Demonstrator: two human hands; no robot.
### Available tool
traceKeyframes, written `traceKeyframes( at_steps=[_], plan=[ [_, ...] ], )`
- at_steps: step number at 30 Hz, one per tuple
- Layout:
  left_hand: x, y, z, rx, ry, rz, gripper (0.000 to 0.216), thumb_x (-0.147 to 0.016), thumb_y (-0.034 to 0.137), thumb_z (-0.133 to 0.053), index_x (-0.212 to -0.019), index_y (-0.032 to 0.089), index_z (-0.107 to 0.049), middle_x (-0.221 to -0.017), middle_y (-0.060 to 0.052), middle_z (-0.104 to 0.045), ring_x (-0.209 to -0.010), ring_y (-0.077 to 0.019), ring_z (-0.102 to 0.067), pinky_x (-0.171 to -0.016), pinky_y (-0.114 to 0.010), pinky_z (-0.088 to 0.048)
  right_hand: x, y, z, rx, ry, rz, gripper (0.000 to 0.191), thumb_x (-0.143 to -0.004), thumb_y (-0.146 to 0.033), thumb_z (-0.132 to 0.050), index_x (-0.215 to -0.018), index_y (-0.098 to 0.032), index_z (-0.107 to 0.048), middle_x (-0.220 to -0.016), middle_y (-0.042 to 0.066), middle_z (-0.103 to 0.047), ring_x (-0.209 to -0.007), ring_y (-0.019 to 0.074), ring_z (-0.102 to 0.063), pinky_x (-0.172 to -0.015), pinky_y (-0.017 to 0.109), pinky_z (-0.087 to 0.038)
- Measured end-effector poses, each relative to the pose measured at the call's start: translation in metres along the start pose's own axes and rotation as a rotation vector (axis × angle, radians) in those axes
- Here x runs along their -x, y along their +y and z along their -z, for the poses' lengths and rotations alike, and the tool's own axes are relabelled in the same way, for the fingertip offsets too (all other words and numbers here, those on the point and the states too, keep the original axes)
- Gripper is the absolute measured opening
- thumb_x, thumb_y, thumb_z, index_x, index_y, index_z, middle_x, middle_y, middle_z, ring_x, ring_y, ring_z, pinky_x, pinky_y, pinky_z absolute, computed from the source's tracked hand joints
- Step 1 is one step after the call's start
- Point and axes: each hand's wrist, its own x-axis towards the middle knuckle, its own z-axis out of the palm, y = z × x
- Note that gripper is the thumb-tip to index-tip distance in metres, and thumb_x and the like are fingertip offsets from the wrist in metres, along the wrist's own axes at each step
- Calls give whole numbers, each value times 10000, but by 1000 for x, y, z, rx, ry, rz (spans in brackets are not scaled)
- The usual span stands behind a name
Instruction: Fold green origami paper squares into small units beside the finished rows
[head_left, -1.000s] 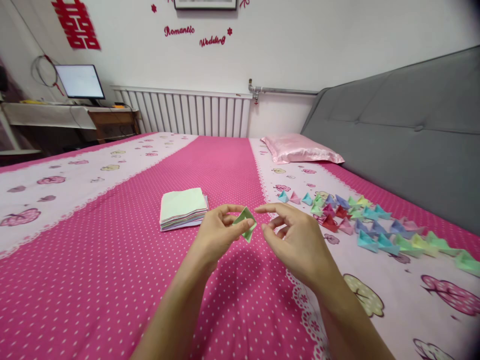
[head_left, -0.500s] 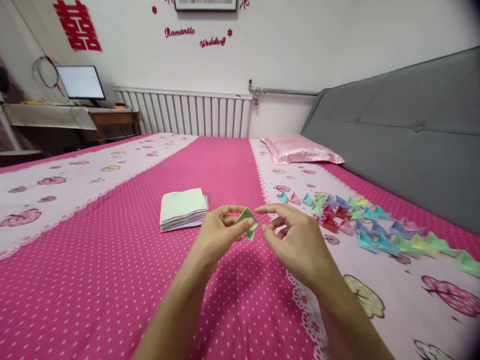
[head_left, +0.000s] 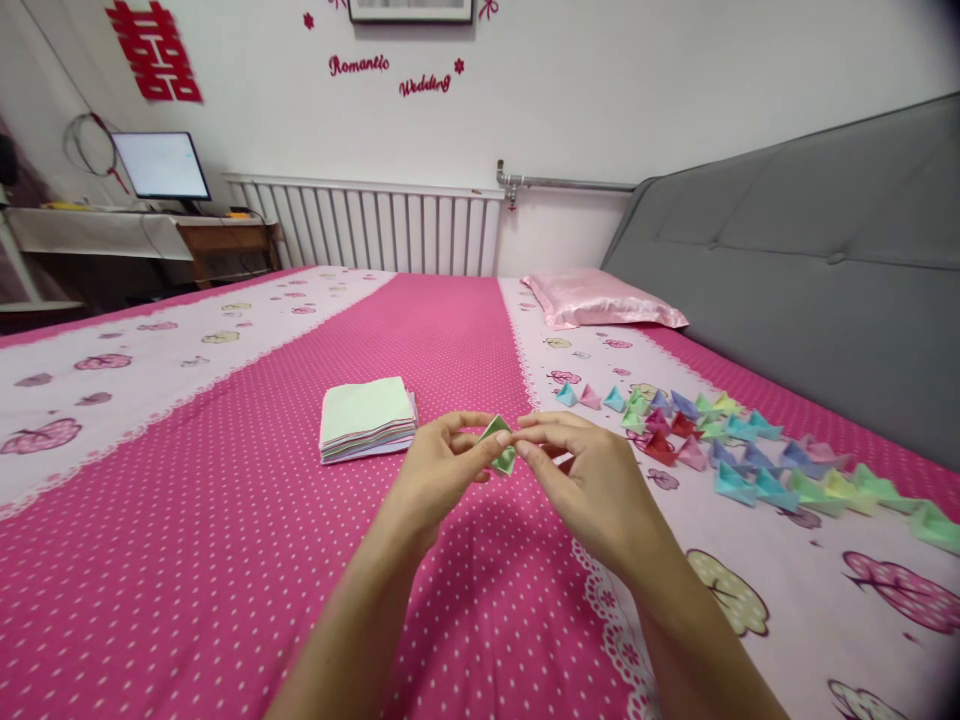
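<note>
The pink polka-dot bedspread (head_left: 450,330) looked just as it had half a second earlier, with the rows of folded paper boats (head_left: 739,488) lying on its pale band to the right and the stack of coloured paper sheets (head_left: 367,405), a pale green one uppermost, to the left beyond the hands. The change was in the right hand (head_left: 589,460): its fingertips, apart from the work a moment before, had closed in to the near-right side of the piece, beside the tip of the left thumb. That seemed to turn one-handed holding into work shared by both hands. The right thumb and forefinger had drawn nearly together, though I could not tell whether any paper was caught between them. The left hand (head_left: 442,460) had its thumb laid across the front and its fingers behind, still pinching the green folded paper (head_left: 505,461), which was held up off the bedspread between the two hands. The little piece was light green, small and tilted, with a narrow diamond outline coming to a point at top and bottom; its middle was hidden by the thumb, and its finer creases were too small to make out.
</note>
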Motion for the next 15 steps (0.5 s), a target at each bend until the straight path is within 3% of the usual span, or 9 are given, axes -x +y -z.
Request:
traceKeyframes(
  at_steps=[5,15],
  plan=[
    [1,2,0,67,-50,-14,357,-732,442,-572,-900,127,-584,-753,-59,-634,-658,-125,-570,-614,-242,-436,0,1,0,20,-12,22,212,-802,-191,-478,-855,-215,-683,-953,33,-646,-812,160,-594,-729,311,-473],
    [0,-1,3,209,18,37,453,-728,510,-541,-951,119,-590,-740,-83,-660,-685,-166,-612,-691,-301,-454,1,-4,3,5,-52,23,316,-868,-304,-394,-768,-198,-674,-910,43,-651,-811,170,-587,-678,289,-450]
  ],
)
